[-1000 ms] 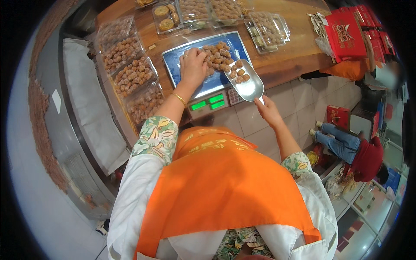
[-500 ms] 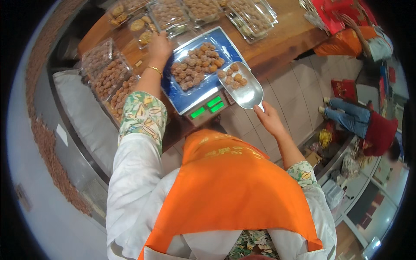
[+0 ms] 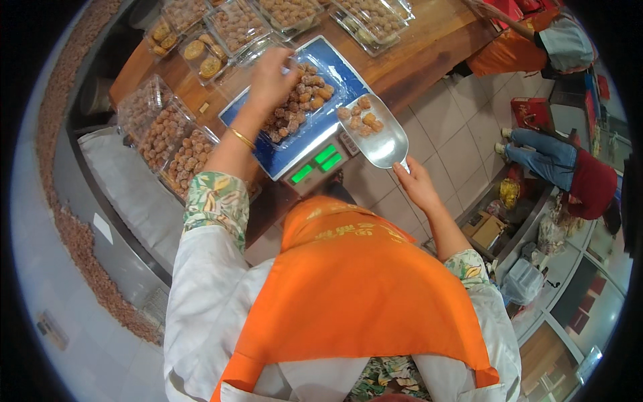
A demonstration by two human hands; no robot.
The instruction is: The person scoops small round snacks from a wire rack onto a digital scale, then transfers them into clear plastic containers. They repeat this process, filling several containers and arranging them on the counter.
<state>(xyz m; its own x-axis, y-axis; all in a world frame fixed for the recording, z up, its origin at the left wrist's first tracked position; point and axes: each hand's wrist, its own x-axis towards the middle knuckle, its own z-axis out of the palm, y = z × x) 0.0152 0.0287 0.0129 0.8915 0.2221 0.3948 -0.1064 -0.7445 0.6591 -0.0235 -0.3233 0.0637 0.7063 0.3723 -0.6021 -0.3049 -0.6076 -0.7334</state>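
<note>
My left hand [image 3: 271, 79] reaches over a clear plastic tray of brown round snacks [image 3: 301, 100] that sits on the blue scale [image 3: 289, 155], fingers closed on the tray's clear lid or far edge. My right hand [image 3: 416, 184] grips the handle of a metal scoop [image 3: 383, 137] that holds several of the same snacks, hovering at the scale's right edge. The scale's green display [image 3: 315, 164] faces me.
Several clear boxes of snacks [image 3: 167, 134] lie on the wooden counter [image 3: 415, 60] left of and behind the scale. A crouching person [image 3: 569, 177] in red and another person [image 3: 536, 33] are on the tiled floor at right.
My left hand moved from the counter's left boxes back over the tray on the scale. The scoop stayed at the scale's right edge.
</note>
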